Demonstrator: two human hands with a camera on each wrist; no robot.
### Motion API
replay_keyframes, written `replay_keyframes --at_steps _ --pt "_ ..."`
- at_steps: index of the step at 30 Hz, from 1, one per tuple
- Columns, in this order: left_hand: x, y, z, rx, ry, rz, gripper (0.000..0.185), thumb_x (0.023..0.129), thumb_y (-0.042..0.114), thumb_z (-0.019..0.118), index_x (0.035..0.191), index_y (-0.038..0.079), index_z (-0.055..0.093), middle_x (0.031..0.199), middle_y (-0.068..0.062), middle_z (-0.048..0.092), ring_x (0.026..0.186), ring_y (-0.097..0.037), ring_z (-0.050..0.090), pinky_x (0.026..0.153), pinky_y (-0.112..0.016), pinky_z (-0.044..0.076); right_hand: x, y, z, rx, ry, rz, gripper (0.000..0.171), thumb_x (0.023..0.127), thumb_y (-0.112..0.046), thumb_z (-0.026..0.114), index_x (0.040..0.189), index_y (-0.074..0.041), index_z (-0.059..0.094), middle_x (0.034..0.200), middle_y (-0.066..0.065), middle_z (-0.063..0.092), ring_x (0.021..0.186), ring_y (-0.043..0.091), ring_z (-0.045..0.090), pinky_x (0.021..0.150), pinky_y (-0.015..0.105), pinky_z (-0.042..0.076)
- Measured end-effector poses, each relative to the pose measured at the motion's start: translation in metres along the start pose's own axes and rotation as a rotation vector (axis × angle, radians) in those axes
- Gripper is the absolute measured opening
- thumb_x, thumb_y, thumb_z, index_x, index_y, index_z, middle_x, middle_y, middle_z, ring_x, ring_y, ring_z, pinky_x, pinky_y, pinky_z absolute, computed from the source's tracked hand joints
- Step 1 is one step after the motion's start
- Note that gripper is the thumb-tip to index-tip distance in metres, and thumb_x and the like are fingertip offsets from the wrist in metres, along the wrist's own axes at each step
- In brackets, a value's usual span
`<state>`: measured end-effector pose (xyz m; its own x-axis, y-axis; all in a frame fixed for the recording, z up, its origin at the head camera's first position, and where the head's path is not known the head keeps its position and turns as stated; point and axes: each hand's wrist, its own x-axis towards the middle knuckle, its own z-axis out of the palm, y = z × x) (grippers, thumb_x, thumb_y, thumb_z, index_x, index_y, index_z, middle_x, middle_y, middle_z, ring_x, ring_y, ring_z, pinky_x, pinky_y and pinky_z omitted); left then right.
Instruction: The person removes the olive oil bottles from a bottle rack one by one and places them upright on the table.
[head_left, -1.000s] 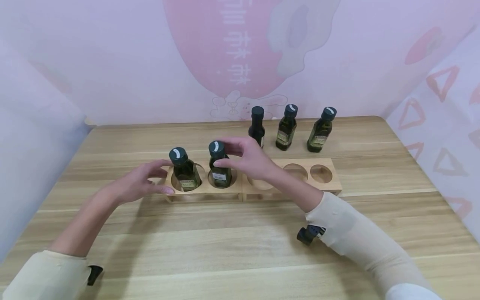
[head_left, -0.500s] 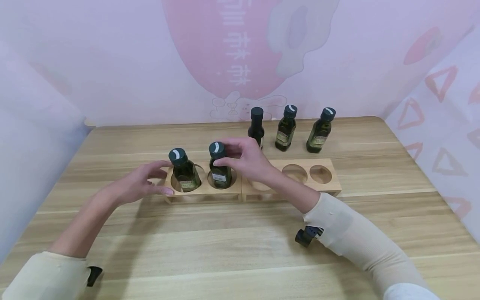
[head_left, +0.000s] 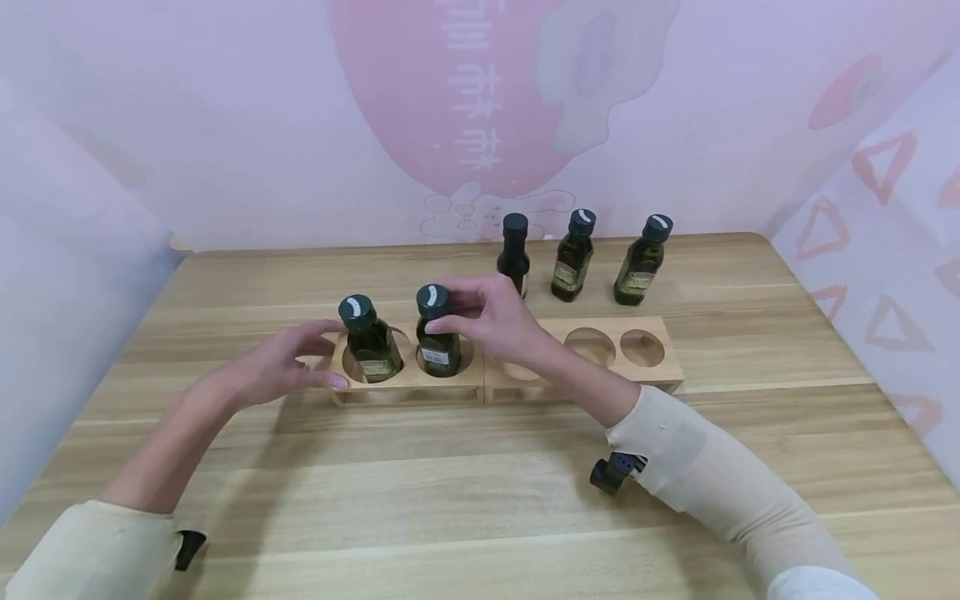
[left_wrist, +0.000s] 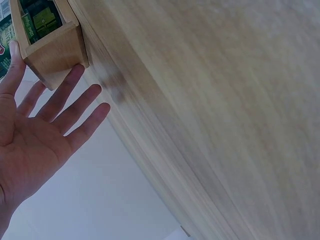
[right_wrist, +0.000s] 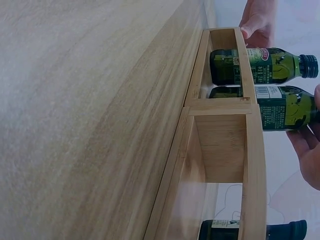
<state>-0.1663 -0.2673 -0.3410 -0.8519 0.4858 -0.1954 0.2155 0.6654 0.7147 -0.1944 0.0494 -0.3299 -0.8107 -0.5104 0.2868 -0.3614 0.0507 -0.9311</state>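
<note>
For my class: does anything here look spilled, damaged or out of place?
Nothing looks spilled or damaged. One mild oddity: the held bottle in the right hand has its white barcode panel facing front, whereas the neighbouring bottle in the wooden rack shows a yellowish label, so the two look turned differently.

The left hand (left_wrist: 37, 135) is seen palm-on, fingers (left_wrist: 62, 93) spread — the thumb is set against the edge of a wooden rack (left_wrist: 57, 56). A green-labelled bottle (left_wrist: 46, 21) is partly framed inside; the right is filled by wood-grained bench (left_wrist: 200, 100).
</note>
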Motion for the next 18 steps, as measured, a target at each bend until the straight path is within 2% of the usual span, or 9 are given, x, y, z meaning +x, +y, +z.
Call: replay_keyframes --at_steps 18 --pt "-0.0002 0.0012 0.0004 0.014 -0.005 -0.010 0.077 0.095 0.022 0.078 0.154 -0.005 0.037 0.141 -0.035 0.055 0.133 -0.052 0.052 0.102 -0.062 0.050 0.0018 -0.0066 -0.0023 0.061 0.021 0.039 0.039 0.086 0.010 0.079 0.123 0.013 0.069 0.112 0.025 0.074 0.101 0.031 0.076 0.087 0.035 0.062"
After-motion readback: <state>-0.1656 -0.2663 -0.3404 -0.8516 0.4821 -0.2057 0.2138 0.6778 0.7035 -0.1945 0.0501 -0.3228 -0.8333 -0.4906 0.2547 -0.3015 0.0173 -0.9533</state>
